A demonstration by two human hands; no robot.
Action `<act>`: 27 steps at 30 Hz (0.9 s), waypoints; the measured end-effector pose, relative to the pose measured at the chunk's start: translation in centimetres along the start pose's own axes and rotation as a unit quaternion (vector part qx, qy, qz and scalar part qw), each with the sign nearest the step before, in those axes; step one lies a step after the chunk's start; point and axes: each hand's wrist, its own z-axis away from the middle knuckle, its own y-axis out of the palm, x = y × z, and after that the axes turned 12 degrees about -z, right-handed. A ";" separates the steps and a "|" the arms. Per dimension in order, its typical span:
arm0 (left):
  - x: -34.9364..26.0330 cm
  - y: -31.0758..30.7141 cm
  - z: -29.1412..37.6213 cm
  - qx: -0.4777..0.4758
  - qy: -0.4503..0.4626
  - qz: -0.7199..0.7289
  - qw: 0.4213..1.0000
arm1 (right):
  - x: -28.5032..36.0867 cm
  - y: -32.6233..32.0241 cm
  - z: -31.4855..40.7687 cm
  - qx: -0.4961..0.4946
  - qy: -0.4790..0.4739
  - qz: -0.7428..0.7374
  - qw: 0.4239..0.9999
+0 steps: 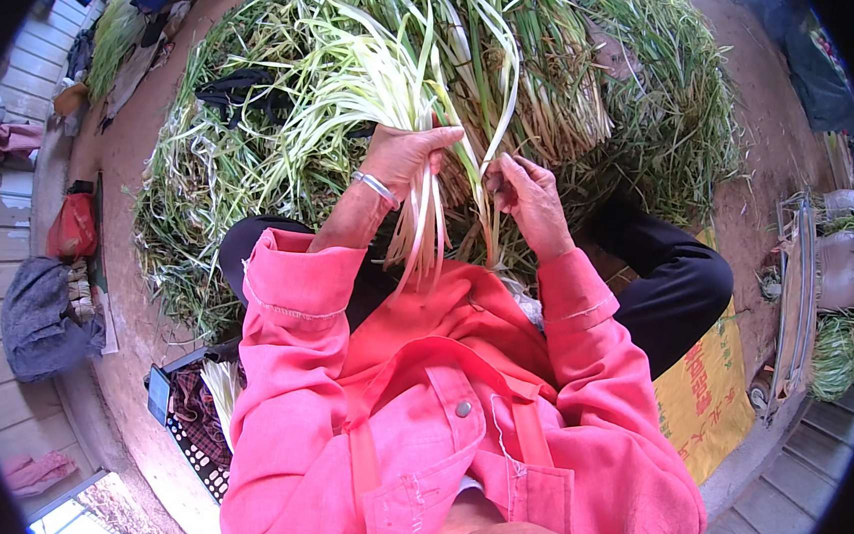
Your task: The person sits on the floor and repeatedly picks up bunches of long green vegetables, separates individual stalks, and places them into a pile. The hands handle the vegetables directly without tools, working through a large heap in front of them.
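Observation:
My left hand (406, 152), with a silver bangle at the wrist, is closed around a bunch of pale garlic chives (381, 86). Their whitish stem ends hang below the fist and the light green leaves fan out above it. To its right, my right hand (520, 188) pinches a longer, partly peeled stalk (483, 170) between thumb and fingers; its yellowish base points down towards my lap. Behind both hands lies a large bundle of green stalks (554, 89) with brownish root ends. A red apron covers my lap.
A heap of loose leaves and trimmings (196, 234) spreads at the left. More greens (680, 114) lie at the upper right. A black crate (194, 459) with a checked cloth and pale stalks is beside me. A yellow printed sack (717, 403) lies on the right; a red bag (73, 228) sits left.

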 end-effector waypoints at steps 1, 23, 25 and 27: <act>0.0 0.0 -0.1 -0.003 0.002 0.005 1.000 | -0.1 -0.1 0.1 -0.009 0.018 -0.003 1.000; 0.4 0.2 -0.2 -0.027 -0.027 0.058 0.998 | -3.0 0.7 1.0 0.026 -0.117 0.242 0.963; 0.2 0.0 0.0 -0.005 -0.023 0.005 1.000 | -2.4 0.4 0.9 0.032 -0.117 0.238 0.964; 0.3 -0.1 0.3 0.042 -0.021 -0.048 0.998 | -1.5 0.1 0.9 0.029 -0.117 0.255 0.959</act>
